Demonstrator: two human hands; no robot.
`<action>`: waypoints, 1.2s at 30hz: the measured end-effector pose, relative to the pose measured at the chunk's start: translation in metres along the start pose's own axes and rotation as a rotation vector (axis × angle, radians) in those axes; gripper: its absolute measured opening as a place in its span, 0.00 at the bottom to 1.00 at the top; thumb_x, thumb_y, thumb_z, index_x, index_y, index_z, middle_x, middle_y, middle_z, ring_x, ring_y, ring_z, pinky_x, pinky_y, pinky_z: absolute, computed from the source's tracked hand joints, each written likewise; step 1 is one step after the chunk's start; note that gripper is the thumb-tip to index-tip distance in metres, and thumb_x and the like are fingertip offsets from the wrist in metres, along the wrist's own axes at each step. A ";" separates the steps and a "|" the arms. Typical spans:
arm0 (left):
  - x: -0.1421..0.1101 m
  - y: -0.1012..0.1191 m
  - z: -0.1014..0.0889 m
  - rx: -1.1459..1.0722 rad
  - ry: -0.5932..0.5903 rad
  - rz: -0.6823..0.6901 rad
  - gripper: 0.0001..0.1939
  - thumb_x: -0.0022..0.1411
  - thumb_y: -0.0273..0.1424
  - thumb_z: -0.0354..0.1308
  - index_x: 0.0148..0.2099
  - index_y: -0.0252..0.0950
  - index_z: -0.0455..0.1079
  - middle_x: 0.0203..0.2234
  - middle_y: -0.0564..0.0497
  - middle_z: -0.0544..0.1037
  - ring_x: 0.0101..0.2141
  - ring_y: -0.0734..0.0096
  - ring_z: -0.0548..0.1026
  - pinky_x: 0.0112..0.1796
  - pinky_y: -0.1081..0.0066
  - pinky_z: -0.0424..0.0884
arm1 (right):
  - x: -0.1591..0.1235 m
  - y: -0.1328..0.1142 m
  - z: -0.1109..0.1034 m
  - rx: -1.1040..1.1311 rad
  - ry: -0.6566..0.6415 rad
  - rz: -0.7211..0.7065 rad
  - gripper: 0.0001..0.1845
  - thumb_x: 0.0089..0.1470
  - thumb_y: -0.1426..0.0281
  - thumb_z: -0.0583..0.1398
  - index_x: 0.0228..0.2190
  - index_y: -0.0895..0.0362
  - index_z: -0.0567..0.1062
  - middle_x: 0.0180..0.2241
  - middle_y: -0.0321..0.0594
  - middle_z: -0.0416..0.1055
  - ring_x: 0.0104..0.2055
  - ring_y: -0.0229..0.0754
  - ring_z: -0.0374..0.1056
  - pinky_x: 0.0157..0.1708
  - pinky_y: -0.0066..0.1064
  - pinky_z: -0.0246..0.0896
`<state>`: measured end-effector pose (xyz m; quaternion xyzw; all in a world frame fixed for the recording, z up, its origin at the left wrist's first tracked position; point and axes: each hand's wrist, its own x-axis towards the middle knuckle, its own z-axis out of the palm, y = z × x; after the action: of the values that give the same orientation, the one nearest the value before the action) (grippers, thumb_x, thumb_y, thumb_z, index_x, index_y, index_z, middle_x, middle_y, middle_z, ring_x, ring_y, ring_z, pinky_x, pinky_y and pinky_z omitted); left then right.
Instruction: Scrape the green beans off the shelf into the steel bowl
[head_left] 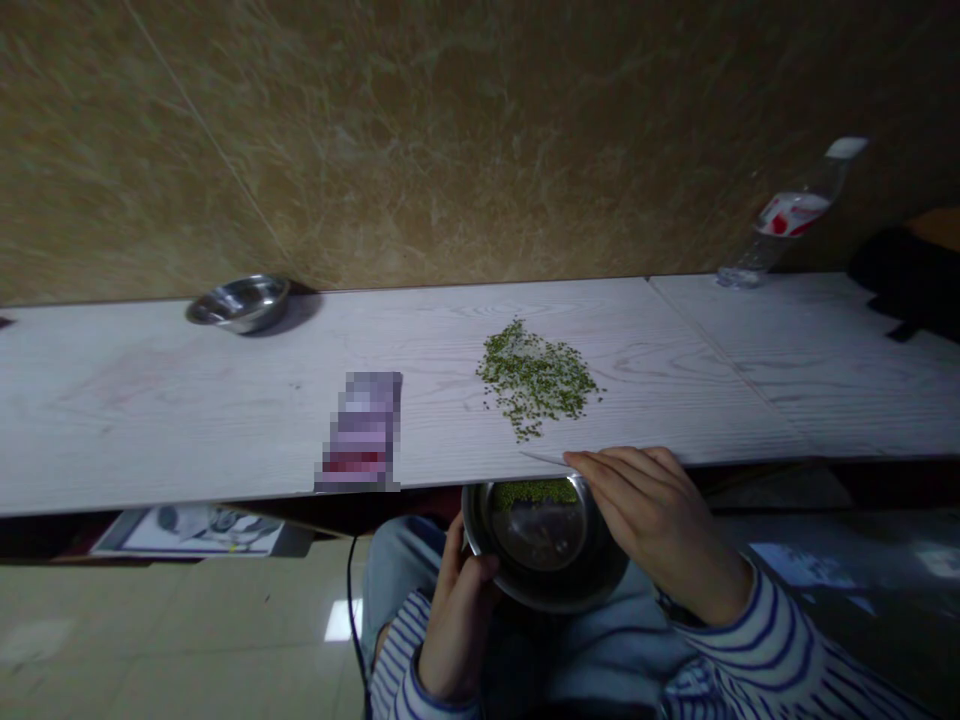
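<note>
Below the table's front edge, my left hand [459, 610] grips the left rim of a metal bowl [517, 585] over my lap, thumb on the inside. Small green beans [534, 492] lie along the bowl's far side. More green beans [536, 370] are scattered in a loose patch on the white tabletop. My right hand [652, 515] is at the table edge, above the bowl's right side. Its fingers are closed on a thin, pale, pointed strip [545, 458] lying flat near the edge; its exact kind cannot be made out.
A smaller metal bowl [240, 303] stands by the wall at the left. A blurred-out flat item [362, 430] lies left of the beans. At the back right are a clear plastic bottle [791, 215] and a black bag [911, 275]. An open drawer [199, 530] shows under the table.
</note>
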<state>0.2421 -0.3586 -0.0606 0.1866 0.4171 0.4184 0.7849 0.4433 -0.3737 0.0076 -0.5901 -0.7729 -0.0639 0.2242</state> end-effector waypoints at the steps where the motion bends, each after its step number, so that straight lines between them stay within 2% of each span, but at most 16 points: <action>1: 0.000 0.000 -0.001 -0.006 0.003 -0.004 0.30 0.51 0.26 0.56 0.59 0.43 0.62 0.51 0.47 0.73 0.52 0.55 0.68 0.46 0.61 0.67 | 0.000 0.001 0.000 -0.005 -0.006 0.002 0.17 0.60 0.77 0.51 0.49 0.58 0.70 0.43 0.43 0.75 0.44 0.42 0.67 0.42 0.37 0.54; 8: 0.000 0.000 -0.003 -0.014 0.004 0.012 0.33 0.50 0.25 0.56 0.60 0.42 0.60 0.49 0.47 0.74 0.50 0.55 0.69 0.46 0.60 0.67 | 0.000 0.012 -0.005 -0.067 0.017 0.014 0.15 0.60 0.77 0.52 0.48 0.58 0.69 0.40 0.42 0.75 0.42 0.42 0.68 0.40 0.36 0.55; 12: 0.000 0.000 -0.006 -0.005 0.044 0.004 0.34 0.50 0.26 0.56 0.61 0.43 0.60 0.49 0.47 0.75 0.50 0.56 0.69 0.44 0.62 0.68 | -0.004 0.016 -0.005 -0.073 0.019 0.017 0.15 0.60 0.76 0.51 0.48 0.57 0.69 0.40 0.42 0.75 0.41 0.41 0.68 0.39 0.36 0.55; 17: -0.001 -0.003 -0.010 0.005 0.017 -0.054 0.32 0.51 0.27 0.56 0.60 0.43 0.61 0.48 0.47 0.75 0.47 0.56 0.71 0.42 0.62 0.69 | -0.006 0.017 -0.005 -0.081 0.042 0.022 0.16 0.59 0.77 0.52 0.47 0.57 0.70 0.39 0.42 0.75 0.41 0.41 0.69 0.39 0.36 0.56; 24: -0.003 -0.007 -0.005 0.025 -0.015 -0.054 0.30 0.50 0.26 0.57 0.58 0.42 0.65 0.49 0.48 0.75 0.51 0.56 0.68 0.45 0.65 0.67 | -0.010 0.021 -0.005 -0.108 0.042 0.033 0.16 0.59 0.76 0.51 0.47 0.57 0.70 0.39 0.42 0.76 0.40 0.42 0.69 0.38 0.36 0.57; 30: 0.000 -0.007 -0.007 0.025 0.032 -0.070 0.33 0.50 0.27 0.58 0.60 0.44 0.62 0.48 0.47 0.75 0.49 0.54 0.71 0.45 0.60 0.68 | -0.007 0.016 -0.005 -0.077 0.039 0.029 0.16 0.59 0.77 0.52 0.47 0.58 0.70 0.39 0.42 0.75 0.40 0.41 0.69 0.39 0.36 0.57; 36: 0.000 -0.012 -0.012 0.037 -0.059 -0.055 0.30 0.52 0.25 0.56 0.58 0.41 0.64 0.51 0.46 0.74 0.51 0.54 0.70 0.49 0.60 0.65 | 0.001 0.010 -0.002 -0.078 0.025 0.019 0.17 0.58 0.77 0.52 0.47 0.58 0.71 0.40 0.42 0.76 0.40 0.42 0.69 0.39 0.36 0.57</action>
<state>0.2388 -0.3666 -0.0751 0.2020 0.4064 0.3831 0.8046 0.4534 -0.3705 0.0085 -0.6049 -0.7613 -0.0991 0.2113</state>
